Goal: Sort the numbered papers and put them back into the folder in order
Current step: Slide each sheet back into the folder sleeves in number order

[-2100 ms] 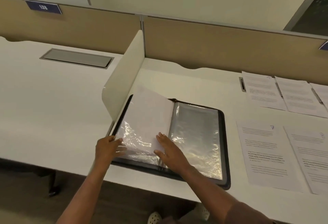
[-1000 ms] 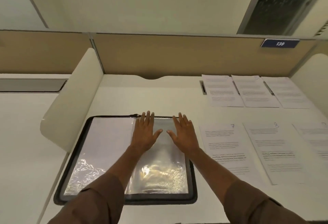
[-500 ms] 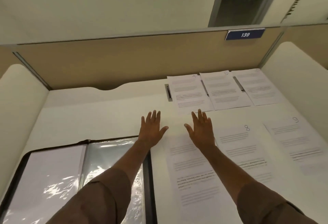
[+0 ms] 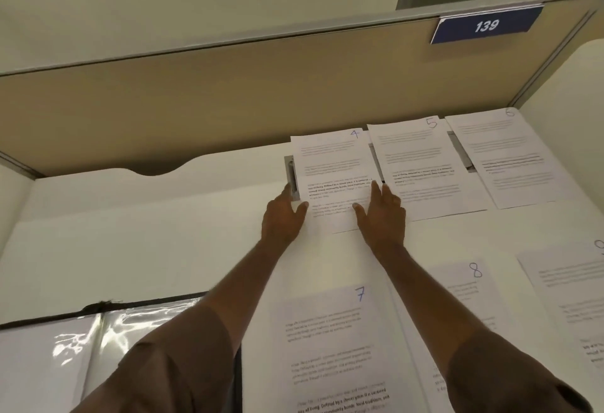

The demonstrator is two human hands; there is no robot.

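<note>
**Both hands on sheet 4**

My left hand (image 4: 283,216) sits at the left edge of the white printed paper numbered 4 (image 4: 333,170), fingers straight, thumb lying on the page. My right hand (image 4: 382,213) lies flat on its right side, nothing gripped. Just right of that hand are white sheets 5 (image 4: 421,164) and 6 (image 4: 510,154). Nearer me, under my arms, are sheets 7 (image 4: 330,347) and 8 (image 4: 457,295). The black zip folder with clear plastic sleeves (image 4: 65,347) lies open down by my left elbow.

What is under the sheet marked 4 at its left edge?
A grey recessed slot in the desk shows beside sheet 4 and runs under it. How far it extends beneath is hidden. The left hand and right hand rest on the sheet's lower corners.
</note>
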